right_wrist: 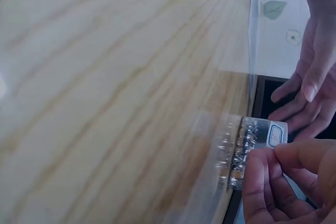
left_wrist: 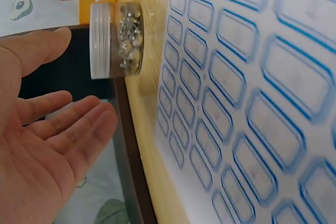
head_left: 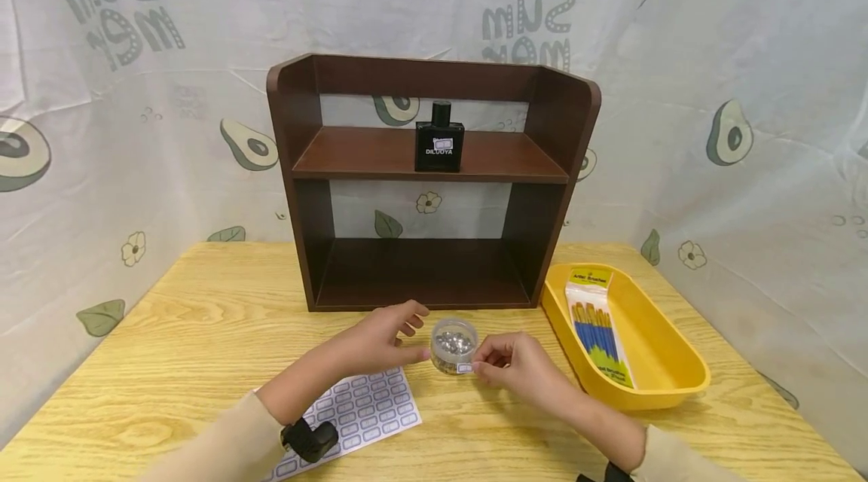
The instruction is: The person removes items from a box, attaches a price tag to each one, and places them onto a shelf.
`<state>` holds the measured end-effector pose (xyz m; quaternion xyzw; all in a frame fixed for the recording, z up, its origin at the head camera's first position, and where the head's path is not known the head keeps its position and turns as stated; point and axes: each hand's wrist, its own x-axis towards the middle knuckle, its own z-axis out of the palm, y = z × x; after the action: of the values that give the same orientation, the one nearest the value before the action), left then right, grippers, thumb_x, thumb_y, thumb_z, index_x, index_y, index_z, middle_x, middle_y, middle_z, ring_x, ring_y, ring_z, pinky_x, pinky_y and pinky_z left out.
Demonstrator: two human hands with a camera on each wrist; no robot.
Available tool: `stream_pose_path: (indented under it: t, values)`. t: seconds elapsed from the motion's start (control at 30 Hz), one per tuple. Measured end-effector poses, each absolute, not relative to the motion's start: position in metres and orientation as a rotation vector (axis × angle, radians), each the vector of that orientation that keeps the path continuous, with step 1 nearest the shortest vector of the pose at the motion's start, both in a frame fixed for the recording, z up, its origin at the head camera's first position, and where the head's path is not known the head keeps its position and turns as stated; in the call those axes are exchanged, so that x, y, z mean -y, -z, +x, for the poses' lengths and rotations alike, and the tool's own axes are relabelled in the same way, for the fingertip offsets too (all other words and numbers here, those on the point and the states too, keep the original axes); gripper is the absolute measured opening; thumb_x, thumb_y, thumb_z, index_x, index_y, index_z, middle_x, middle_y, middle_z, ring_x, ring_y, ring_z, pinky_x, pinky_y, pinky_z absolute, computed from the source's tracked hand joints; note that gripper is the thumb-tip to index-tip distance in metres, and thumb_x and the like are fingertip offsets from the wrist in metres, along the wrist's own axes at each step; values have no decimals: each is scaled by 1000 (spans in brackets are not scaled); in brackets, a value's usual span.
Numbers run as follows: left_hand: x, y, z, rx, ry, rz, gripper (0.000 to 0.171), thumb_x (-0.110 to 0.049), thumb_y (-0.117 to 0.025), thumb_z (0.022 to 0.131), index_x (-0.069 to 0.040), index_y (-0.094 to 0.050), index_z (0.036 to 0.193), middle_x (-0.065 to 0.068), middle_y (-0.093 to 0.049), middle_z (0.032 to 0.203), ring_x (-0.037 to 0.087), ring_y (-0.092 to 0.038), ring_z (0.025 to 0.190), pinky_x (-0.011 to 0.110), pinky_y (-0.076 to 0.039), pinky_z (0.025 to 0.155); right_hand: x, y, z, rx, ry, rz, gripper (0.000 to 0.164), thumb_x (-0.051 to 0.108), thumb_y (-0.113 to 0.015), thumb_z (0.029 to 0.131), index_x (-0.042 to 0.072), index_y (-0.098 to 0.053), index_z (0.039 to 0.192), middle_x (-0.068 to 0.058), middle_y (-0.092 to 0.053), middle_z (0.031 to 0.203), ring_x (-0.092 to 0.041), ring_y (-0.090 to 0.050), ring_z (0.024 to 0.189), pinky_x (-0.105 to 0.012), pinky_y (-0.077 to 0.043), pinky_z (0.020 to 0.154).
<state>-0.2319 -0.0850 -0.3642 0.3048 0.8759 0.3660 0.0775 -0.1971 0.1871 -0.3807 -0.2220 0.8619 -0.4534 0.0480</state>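
On a wood-grain table [head_left: 488, 437], before a brown shelf [head_left: 427, 279] and avocado-print cloth [head_left: 780, 53], attending to a clear jar [head_left: 453, 346] standing near the shelf's front. Reaching in from one side with the left hand [head_left: 380, 339], with fingers loosely extended (gripping nothing) and thumb just beside the jar. Pinching a small label [head_left: 464, 368] with the right hand [head_left: 521, 367] on the jar's other side; cannot tell whether touching it.
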Motion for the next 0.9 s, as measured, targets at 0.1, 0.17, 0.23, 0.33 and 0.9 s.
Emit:
stream_pose_path:
  t: [0.1,0.17,0.23,0.33,0.9]
  values:
    - [77,367,-234,-2589,-1112,907,59,-22,-78,95,-1,-52,144,24,-62,142,40,-64,128,53,-58,102,-186,384,-198,-2639,1376,-672,9,5,-73,95,-2,-75,90,-13,-74,82,-2,-61,70,-18,-55,63]
    - [71,369,-237,-2576,-1113,912,62,-22,-78,95,0,-51,146,23,-61,145,40,-63,130,51,-57,103,-186,385,-198,-2655,1366,-673,9,6,-74,95,0,-75,89,-12,-74,81,-2,-61,69,-18,-54,62]
    - [67,370,-239,-2560,-1110,920,66,-24,-79,95,0,-49,148,22,-58,148,40,-61,133,51,-56,105,-185,386,-198,-2669,1361,-683,9,8,-74,96,1,-75,89,-11,-74,81,-2,-61,69,-19,-54,62]
    - [62,374,-243,-2523,-1122,939,72,-24,-80,95,3,-45,152,21,-57,150,40,-59,136,50,-55,107,-183,387,-197,-2696,1346,-694,9,8,-74,96,3,-75,89,-9,-74,81,-1,-61,69,-19,-55,64]
    - [53,382,-246,-2488,-1159,914,68,-21,-77,96,2,-45,151,19,-61,144,36,-62,134,46,-56,106,-182,386,-196,-2688,1385,-684,9,9,-74,97,2,-73,90,-9,-74,80,-5,-63,69,-20,-57,62]
